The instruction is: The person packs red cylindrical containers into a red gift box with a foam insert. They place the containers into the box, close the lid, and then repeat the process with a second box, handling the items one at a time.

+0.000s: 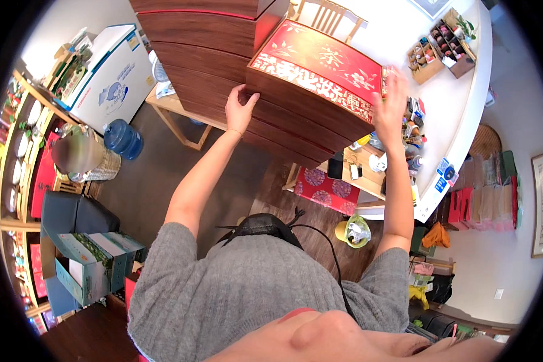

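A stack of flat wood-grain boxes [308, 120] with dark brown sides fills the upper middle, its top a red lid [320, 51] with pale floral decoration. My left hand [241, 107] has its fingers curled on the stack's near left part. My right hand [391, 102] grips the right end, fingers extended along the red lid's edge. A taller stack of similar brown boxes [199, 30] stands directly left and behind. Below the held boxes is a light wooden table [368, 178] with a dark phone [335, 169] and small items on it.
A white counter [446, 133] curves along the right, carrying wooden organizers [440, 51]. At left are a chest freezer [105, 78], blue water jug [123, 137], shelving [12, 157] and cartons [96, 271]. A bin [350, 232] sits on the floor near a red patterned cushion [320, 187].
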Tool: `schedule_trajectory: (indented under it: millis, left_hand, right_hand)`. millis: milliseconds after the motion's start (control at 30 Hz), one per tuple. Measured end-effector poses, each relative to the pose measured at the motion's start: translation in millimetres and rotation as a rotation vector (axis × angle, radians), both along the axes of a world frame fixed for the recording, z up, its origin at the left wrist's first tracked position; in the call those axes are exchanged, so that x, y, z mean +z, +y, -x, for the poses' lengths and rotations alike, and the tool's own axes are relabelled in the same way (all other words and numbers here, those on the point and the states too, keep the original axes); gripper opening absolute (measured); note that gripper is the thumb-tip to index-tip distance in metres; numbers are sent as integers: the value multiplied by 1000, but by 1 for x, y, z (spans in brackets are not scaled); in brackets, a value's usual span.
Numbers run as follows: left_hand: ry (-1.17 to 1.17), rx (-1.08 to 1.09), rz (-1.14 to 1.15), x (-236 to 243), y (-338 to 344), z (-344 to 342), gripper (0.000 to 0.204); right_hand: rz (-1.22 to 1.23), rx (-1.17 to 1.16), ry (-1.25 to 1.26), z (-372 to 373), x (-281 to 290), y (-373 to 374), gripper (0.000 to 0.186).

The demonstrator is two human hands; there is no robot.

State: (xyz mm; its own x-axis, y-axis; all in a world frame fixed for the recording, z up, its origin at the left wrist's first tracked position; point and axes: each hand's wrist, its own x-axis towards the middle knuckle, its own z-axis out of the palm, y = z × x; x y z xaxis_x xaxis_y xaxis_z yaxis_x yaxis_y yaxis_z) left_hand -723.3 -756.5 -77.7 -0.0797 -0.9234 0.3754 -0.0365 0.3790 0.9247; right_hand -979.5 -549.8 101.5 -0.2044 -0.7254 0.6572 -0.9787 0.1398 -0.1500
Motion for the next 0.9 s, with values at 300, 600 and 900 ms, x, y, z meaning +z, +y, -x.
schedule_trajectory:
  millis: [300,600,900]
  left_hand:
    - [-60,-15,-100,-63,92,-100,27]
    - [-297,627,-807,-244,454,-312,19]
    - [-102,948,-977,-212,683,-317,21]
  right_hand:
    - [-417,97,222,-7,-13,-24,71]
    - [-294,206,119,-51,-8,-29,65]
    - [-452,1093,-7,-281,-97,3,46]
